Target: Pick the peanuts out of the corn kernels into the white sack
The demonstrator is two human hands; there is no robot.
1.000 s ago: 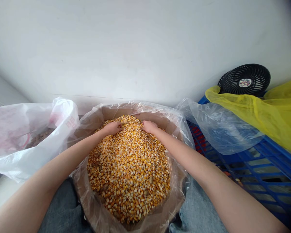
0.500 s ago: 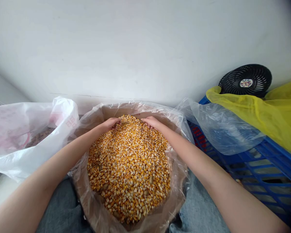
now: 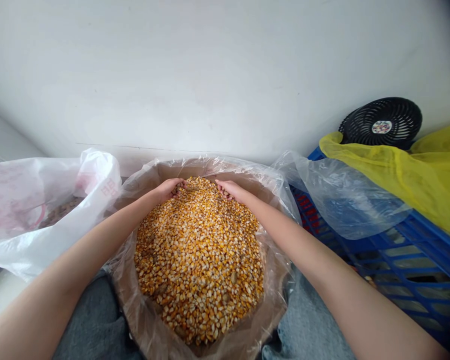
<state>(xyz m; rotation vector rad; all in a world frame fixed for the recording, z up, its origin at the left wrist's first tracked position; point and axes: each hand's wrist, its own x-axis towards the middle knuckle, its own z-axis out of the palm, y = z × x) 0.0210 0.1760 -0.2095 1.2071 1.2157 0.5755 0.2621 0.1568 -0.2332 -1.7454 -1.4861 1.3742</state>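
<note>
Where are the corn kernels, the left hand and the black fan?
Corn kernels (image 3: pixel 200 250): head view, middle of the heap.
Left hand (image 3: pixel 168 188): head view, its back.
Black fan (image 3: pixel 381 127): head view, centre label.

The corn (image 3: pixel 198 265) lies in a liner (image 3: pixel 144 320) inside a box (image 3: pixel 168 173), between the legs (image 3: pixel 93 320). Left of the box is a bag (image 3: pixel 60 240); right, a crate (image 3: pixel 408 255), a net (image 3: pixel 390 172) over it, a fan (image 3: pixel 382 122) behind the net. The wall (image 3: pixel 195 75) stands behind the box.

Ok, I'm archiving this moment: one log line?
left hand: touching small brown lumps; right hand: likewise; yellow corn kernels: heaped in clear plastic liner
</note>
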